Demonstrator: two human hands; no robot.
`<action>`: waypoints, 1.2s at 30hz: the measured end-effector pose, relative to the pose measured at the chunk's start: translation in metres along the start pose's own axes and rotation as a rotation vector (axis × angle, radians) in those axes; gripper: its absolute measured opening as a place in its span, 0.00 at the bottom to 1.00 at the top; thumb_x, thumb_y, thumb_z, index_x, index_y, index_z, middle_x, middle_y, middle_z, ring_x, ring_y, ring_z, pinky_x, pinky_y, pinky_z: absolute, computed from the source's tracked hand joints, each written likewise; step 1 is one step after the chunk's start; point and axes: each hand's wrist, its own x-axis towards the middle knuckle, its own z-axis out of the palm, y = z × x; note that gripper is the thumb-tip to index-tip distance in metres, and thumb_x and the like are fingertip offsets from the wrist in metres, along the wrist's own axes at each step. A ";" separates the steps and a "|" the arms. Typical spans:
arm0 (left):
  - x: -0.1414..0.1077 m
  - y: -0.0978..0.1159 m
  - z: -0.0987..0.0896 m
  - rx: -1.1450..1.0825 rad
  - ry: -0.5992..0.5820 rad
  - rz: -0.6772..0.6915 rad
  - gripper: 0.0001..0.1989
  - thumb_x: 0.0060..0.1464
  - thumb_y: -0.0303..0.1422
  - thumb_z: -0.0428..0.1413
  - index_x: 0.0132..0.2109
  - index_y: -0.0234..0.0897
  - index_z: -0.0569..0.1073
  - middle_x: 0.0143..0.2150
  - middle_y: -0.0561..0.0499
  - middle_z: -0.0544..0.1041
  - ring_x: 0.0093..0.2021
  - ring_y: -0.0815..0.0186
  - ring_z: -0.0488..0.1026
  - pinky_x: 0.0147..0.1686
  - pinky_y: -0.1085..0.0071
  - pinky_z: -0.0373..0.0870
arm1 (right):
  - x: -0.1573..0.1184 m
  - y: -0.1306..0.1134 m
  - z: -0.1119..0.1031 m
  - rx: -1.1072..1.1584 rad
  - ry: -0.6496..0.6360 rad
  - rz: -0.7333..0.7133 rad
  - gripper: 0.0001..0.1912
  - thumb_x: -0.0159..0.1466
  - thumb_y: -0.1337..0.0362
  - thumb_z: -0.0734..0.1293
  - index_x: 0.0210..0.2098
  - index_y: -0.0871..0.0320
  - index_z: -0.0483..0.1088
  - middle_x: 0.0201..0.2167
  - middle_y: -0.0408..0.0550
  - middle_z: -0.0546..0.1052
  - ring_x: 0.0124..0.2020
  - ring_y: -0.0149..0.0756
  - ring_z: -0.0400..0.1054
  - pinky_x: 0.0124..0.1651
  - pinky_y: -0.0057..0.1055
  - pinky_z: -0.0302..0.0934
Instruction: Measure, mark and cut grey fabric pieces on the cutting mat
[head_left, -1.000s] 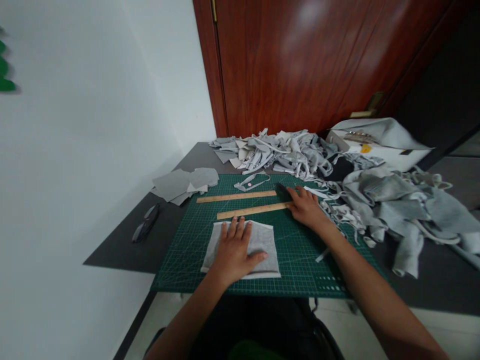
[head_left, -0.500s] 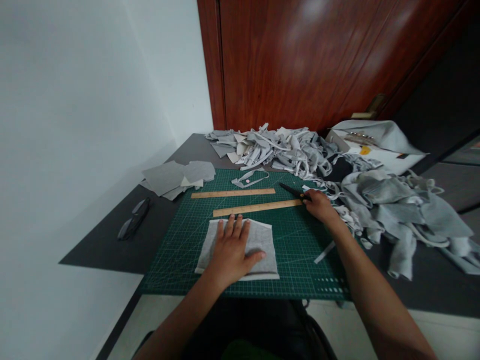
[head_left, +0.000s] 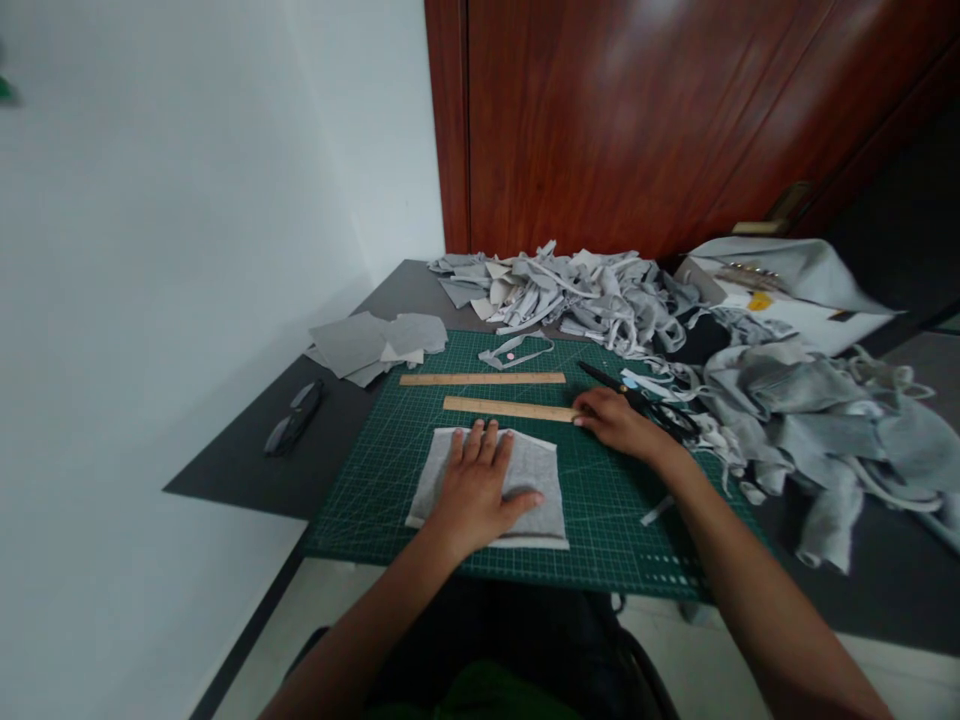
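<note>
My left hand (head_left: 480, 490) lies flat with fingers spread on a piece of grey fabric (head_left: 546, 485) with pale edges. The fabric rests on a green cutting mat (head_left: 375, 490). My right hand (head_left: 616, 420) has its fingers closed on the right end of the nearer wooden ruler (head_left: 502, 407), which lies just beyond the fabric. A second wooden ruler (head_left: 480, 379) lies behind it. Black scissors (head_left: 600, 376) lie just past my right hand, their handles partly behind it.
Grey fabric scraps (head_left: 577, 290) are heaped at the back, with larger pieces (head_left: 832, 430) at the right. Flat grey pieces (head_left: 352, 342) and eyeglasses (head_left: 295, 418) lie at the left. A white box (head_left: 795, 315) stands at the back right. A thin strip (head_left: 517, 350) lies on the mat.
My right hand has left the scissors and moved left onto the end of the nearer ruler. My left hand stays flat on the fabric. The whole view has shifted slightly.
</note>
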 end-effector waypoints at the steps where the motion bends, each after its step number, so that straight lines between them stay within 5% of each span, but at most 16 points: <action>1: 0.000 0.000 0.001 -0.004 0.007 0.003 0.48 0.62 0.63 0.50 0.75 0.31 0.59 0.78 0.35 0.54 0.79 0.43 0.45 0.76 0.42 0.39 | -0.001 0.000 0.000 0.029 -0.013 0.013 0.05 0.68 0.65 0.67 0.42 0.57 0.75 0.42 0.53 0.78 0.47 0.45 0.71 0.51 0.38 0.62; 5: 0.000 -0.001 0.002 -0.020 0.020 0.001 0.48 0.62 0.63 0.50 0.75 0.31 0.58 0.78 0.34 0.54 0.79 0.44 0.45 0.76 0.45 0.42 | -0.004 -0.014 0.000 0.077 0.003 0.068 0.02 0.67 0.65 0.66 0.37 0.55 0.68 0.37 0.50 0.77 0.41 0.43 0.71 0.45 0.36 0.61; 12: -0.001 -0.001 0.004 -0.039 0.046 0.023 0.48 0.63 0.62 0.50 0.74 0.27 0.58 0.77 0.31 0.53 0.79 0.46 0.46 0.76 0.48 0.47 | -0.010 -0.059 -0.007 0.456 -0.035 0.007 0.09 0.75 0.55 0.58 0.45 0.52 0.64 0.33 0.42 0.73 0.35 0.38 0.68 0.39 0.32 0.61; 18: 0.000 -0.002 0.008 -0.039 0.092 -0.084 0.47 0.61 0.63 0.53 0.72 0.29 0.62 0.77 0.34 0.57 0.78 0.41 0.47 0.75 0.45 0.49 | -0.015 -0.088 -0.007 0.538 -0.242 -0.129 0.15 0.76 0.48 0.58 0.49 0.51 0.67 0.36 0.41 0.74 0.37 0.36 0.69 0.41 0.31 0.61; 23: 0.000 -0.004 0.010 -0.011 0.174 -0.207 0.43 0.62 0.62 0.52 0.72 0.35 0.65 0.75 0.38 0.62 0.78 0.38 0.48 0.74 0.40 0.49 | -0.016 -0.085 -0.006 0.337 -0.249 -0.082 0.14 0.77 0.51 0.58 0.49 0.51 0.69 0.37 0.44 0.78 0.39 0.39 0.74 0.44 0.33 0.63; 31: 0.002 -0.029 -0.003 0.008 0.104 -0.134 0.41 0.63 0.59 0.53 0.72 0.37 0.64 0.74 0.38 0.63 0.77 0.44 0.52 0.74 0.46 0.50 | -0.015 -0.077 -0.004 0.089 -0.195 -0.100 0.14 0.77 0.54 0.57 0.47 0.52 0.70 0.42 0.51 0.78 0.44 0.44 0.75 0.48 0.37 0.64; 36: 0.004 -0.049 -0.006 0.042 0.089 -0.149 0.42 0.64 0.58 0.54 0.72 0.33 0.63 0.74 0.36 0.63 0.77 0.44 0.52 0.75 0.47 0.48 | -0.020 -0.067 -0.018 0.292 -0.304 -0.077 0.14 0.76 0.51 0.57 0.45 0.52 0.67 0.37 0.46 0.76 0.39 0.41 0.72 0.44 0.35 0.63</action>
